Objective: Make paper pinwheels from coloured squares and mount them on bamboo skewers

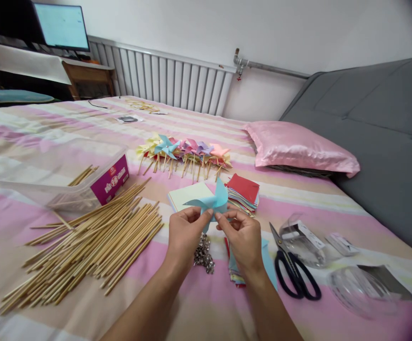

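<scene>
Spread across a bed [42,128] with a pink, cream and tan striped cover, craft supplies lie around two bare hands. Left hand [183,233] has its fingers curled, thumb and forefinger pinched on the near edge of a light-blue folded paper pinwheel [211,202]. Right hand [244,237] pinches the same pinwheel from the other side, fingertips nearly meeting the left's at its centre. Both forearms reach up from the bottom edge, wrists slightly bent, holding the pinwheel just above the cover.

Below the hands sits a small shiny heap of metal pieces [203,255], perhaps pins, though too small to tell. Just beyond the pinwheel lie a pale yellow paper square [184,195] and a stack of coloured paper squares topped with red [243,190]. To the right are black-handled scissors [293,270] beside clear plastic packaging [302,242]. To the left is a loose pile of thin bamboo sticks [92,241] near a clear plastic box with a magenta label [71,177]. Farther off rests a row of finished multicoloured pinwheels on sticks [184,152] and a glossy pink satin pillow [298,149].
</scene>
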`<state>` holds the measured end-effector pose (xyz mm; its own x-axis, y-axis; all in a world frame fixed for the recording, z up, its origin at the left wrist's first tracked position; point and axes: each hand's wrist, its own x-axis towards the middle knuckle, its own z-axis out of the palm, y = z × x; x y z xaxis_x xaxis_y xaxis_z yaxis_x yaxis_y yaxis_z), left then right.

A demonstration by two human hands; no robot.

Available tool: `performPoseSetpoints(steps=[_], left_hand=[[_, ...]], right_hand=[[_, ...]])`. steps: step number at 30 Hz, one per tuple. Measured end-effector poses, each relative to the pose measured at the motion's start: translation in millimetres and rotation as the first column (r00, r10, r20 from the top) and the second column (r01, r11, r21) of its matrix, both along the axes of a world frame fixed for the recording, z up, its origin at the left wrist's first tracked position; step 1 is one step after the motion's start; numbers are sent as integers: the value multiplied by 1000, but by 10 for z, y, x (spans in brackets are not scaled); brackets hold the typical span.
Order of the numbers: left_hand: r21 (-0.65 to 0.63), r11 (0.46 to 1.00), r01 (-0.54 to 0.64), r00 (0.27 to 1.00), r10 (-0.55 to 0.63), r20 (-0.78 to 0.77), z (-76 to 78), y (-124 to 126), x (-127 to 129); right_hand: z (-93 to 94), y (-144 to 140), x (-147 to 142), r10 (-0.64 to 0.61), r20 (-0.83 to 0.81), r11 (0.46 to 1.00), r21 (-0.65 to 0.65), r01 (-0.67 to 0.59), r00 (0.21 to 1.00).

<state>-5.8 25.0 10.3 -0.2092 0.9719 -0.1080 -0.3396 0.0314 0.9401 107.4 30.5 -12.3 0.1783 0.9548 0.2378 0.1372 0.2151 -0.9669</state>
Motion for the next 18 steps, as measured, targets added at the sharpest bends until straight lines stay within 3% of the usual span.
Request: performPoseSetpoints(steps=[10,14,18], left_hand=[[1,1000,-21,998,21,-57,2,24,-10],[5,995,-96,995,96,-38,13,64,-101],[19,980,-197,980,197,-35,14,137,-239]], right_hand=[[34,-3,-2,7,52,1000,-1,-7,999],[88,-31,3,88,-37,996,-30,-89,995],[86,-10,65,51,-71,996,-64,-56,996]])
